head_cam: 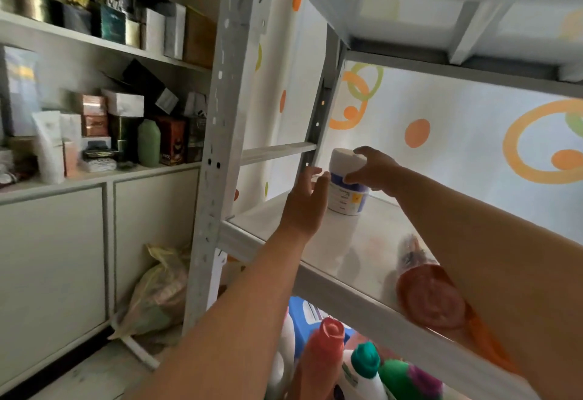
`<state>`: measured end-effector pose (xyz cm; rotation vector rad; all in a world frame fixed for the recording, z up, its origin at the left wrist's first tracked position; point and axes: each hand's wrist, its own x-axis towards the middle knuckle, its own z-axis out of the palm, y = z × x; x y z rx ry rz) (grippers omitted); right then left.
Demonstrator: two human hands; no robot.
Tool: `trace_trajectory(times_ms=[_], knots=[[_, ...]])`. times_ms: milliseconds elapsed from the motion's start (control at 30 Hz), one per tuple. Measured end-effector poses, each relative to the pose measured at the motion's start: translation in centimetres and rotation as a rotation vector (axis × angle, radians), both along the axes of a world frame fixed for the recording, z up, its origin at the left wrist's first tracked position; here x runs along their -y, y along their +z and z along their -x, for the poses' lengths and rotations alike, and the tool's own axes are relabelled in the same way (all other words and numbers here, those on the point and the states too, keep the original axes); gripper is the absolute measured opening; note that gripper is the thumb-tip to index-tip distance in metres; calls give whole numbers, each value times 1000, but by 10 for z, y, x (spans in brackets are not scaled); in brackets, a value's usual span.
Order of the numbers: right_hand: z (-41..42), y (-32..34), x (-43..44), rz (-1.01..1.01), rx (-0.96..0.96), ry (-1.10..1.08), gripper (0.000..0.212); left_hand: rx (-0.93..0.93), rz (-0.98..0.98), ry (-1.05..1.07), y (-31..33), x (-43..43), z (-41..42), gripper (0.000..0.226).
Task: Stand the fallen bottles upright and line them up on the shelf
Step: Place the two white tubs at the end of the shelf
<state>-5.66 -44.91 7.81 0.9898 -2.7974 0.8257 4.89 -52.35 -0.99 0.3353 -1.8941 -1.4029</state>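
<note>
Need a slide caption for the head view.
Right hand grips white jar on the shelf, left hand beside it; orange bottle lies fallen.

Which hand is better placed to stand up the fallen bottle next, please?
Probably the left. The left hand is open beside the jar, while the right hand grips the jar's top. The bottle lies at the front of the shelf, under the right forearm.

Left hand [307,200] flat, right [375,169] perhaps curled

Blurred orange-capped bottle [432,298] (partly behind the right forearm [504,273])
</note>
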Motion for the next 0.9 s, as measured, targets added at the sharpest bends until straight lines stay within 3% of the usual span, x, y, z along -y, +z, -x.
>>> trace_trajectory(times_ms=[233,400,767,900], knots=[[19,4,15,92,75,-51,47,21,10,-10,-3,4,5,40],[20,4,22,72,41,-135,63,62,30,22,-8,9,14,42],[-24,11,18,-128,-176,-73,59,148,221,146,-17,11,20,105],[-44,3,9,-96,-211,-53,62,117,164,121,-15,3,16,110]])
